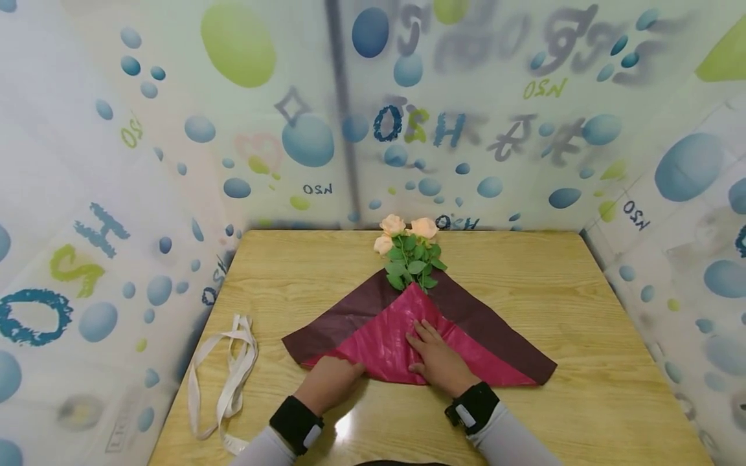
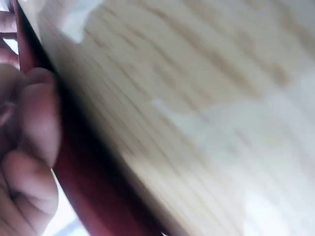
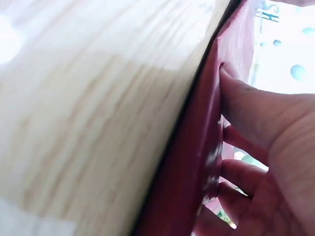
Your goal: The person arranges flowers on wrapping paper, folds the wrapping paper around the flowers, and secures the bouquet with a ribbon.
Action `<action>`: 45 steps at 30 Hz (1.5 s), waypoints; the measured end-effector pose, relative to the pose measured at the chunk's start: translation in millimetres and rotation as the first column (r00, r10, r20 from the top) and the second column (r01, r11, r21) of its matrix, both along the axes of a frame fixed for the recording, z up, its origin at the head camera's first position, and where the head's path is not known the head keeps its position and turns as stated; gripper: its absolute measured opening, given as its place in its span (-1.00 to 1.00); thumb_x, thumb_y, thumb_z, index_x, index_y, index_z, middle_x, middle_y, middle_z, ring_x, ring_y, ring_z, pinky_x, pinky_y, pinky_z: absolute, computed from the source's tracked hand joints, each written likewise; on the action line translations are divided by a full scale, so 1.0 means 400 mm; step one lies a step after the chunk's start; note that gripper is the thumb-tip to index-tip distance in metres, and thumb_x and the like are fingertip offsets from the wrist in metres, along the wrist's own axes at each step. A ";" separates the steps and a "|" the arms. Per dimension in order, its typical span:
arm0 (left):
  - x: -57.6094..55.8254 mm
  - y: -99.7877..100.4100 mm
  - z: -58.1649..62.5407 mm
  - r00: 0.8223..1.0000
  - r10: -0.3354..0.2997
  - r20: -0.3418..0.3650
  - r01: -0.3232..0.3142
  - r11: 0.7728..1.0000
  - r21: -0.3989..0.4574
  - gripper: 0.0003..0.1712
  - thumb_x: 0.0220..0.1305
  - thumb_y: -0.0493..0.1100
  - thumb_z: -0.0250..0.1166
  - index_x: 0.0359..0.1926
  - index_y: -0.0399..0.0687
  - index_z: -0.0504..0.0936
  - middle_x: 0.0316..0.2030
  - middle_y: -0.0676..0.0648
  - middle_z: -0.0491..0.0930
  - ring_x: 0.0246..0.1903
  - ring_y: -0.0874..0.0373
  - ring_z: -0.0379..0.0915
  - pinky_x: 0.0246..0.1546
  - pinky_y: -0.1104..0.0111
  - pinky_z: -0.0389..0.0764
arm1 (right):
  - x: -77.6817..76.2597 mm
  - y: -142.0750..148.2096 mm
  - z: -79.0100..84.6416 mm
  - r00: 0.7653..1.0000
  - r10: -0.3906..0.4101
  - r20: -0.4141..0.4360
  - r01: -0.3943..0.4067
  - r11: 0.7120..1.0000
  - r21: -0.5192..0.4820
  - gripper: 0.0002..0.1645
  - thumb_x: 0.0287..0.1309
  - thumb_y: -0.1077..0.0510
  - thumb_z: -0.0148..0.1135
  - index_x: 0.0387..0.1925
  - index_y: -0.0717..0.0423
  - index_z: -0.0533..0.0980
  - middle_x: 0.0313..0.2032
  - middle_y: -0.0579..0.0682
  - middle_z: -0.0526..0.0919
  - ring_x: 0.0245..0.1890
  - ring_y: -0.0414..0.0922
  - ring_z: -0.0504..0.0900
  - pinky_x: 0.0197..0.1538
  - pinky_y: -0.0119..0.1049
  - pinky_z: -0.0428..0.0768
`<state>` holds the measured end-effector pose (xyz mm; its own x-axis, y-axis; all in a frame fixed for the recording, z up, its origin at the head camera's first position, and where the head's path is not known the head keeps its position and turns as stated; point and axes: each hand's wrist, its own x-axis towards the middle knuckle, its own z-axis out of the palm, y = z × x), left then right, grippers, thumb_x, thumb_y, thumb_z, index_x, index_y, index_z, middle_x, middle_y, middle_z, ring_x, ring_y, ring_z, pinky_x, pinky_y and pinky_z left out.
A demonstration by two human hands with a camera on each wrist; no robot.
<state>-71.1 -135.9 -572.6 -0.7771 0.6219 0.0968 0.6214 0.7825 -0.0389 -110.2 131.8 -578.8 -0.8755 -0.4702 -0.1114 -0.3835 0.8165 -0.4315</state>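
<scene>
A sheet of wrapping paper, dark purple outside and magenta on its folded-up side, lies on the table around the stems of a bunch of peach roses. Blooms and green leaves stick out beyond the fold's peak. At the lower left edge of the paper, my left hand has curled fingers and pinches the folded edge; the left wrist view shows these fingers close up against it. My right hand rests with spread fingers on the magenta fold, its thumb near the lower edge. The lower stems are hidden.
A loose white ribbon lies in loops on the left of the wooden table. Part of a dark object shows at the near edge. Patterned walls stand behind and on both sides.
</scene>
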 end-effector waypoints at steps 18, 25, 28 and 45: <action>-0.020 0.135 -0.018 0.682 0.079 0.727 -0.725 -0.058 0.686 -0.58 0.24 -0.36 0.31 0.02 -0.28 0.29 -0.13 -0.18 0.52 -0.16 0.12 0.51 -0.17 0.43 0.55 | 0.024 0.018 -0.018 0.987 -0.080 -0.143 0.079 0.997 -0.009 -0.27 0.11 0.02 0.57 0.25 0.26 0.57 0.36 0.35 0.37 0.49 0.31 0.27 0.34 0.07 0.54; -0.025 0.211 -0.004 0.536 0.019 0.844 -0.841 -0.081 0.535 -0.34 0.63 0.01 -0.02 0.43 -0.48 0.26 0.37 -0.41 0.42 0.44 -0.25 0.27 0.49 -0.08 0.24 | 0.055 0.026 -0.009 0.971 -0.074 -0.227 0.096 0.992 0.085 -0.28 0.18 -0.08 0.51 0.27 0.21 0.58 0.34 0.33 0.49 0.35 0.26 0.44 0.37 0.14 0.48; -0.024 0.240 0.006 0.575 0.021 0.818 -0.818 -0.007 0.575 -0.30 0.67 0.12 -0.13 0.31 -0.49 0.44 0.25 -0.38 0.55 0.35 -0.23 0.39 0.43 -0.03 0.33 | 0.065 0.032 -0.002 0.971 -0.082 -0.226 0.108 0.989 0.104 -0.27 0.18 -0.09 0.48 0.31 0.15 0.58 0.39 0.27 0.50 0.22 0.19 0.47 0.25 0.13 0.52; -0.079 0.399 0.002 0.803 0.044 0.594 -0.439 0.717 0.541 -0.25 0.66 0.01 -0.11 0.65 -0.23 -0.05 0.67 -0.20 -0.10 0.67 -0.08 -0.24 0.62 -0.03 -0.02 | 0.095 0.094 -0.008 0.987 -0.067 -0.146 0.053 0.994 -0.101 -0.38 0.16 0.36 0.30 0.26 0.50 0.49 0.24 0.33 0.58 0.23 0.20 0.61 0.27 0.08 0.57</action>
